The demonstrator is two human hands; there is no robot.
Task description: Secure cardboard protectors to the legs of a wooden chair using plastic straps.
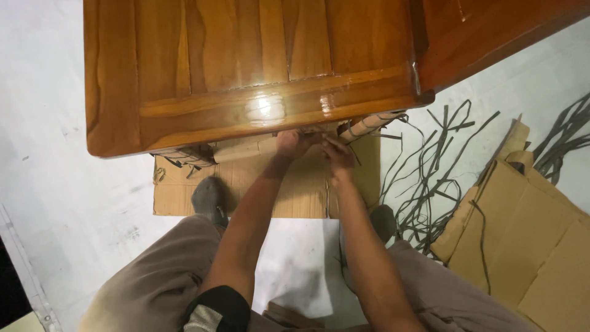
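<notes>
Cardboard wrapping (pixel 243 149) runs as a strip just under the front edge of the glossy wooden table (pixel 246 67), above a flat cardboard sheet (pixel 301 190) on the floor. Left hand (pixel 292 144) pinches the strip's right end, fingers curled on it. Right hand (pixel 338 154) touches it beside the wrapped table leg (pixel 369 125); whether its fingers grip, I cannot tell. Dark strapping strips (pixel 430 178) lie to the right.

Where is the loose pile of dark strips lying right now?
In the head view the dark strips lie tangled on the white floor, right of the right hand, between the flat cardboard sheet under the wooden furniture and the cardboard pile.
</notes>
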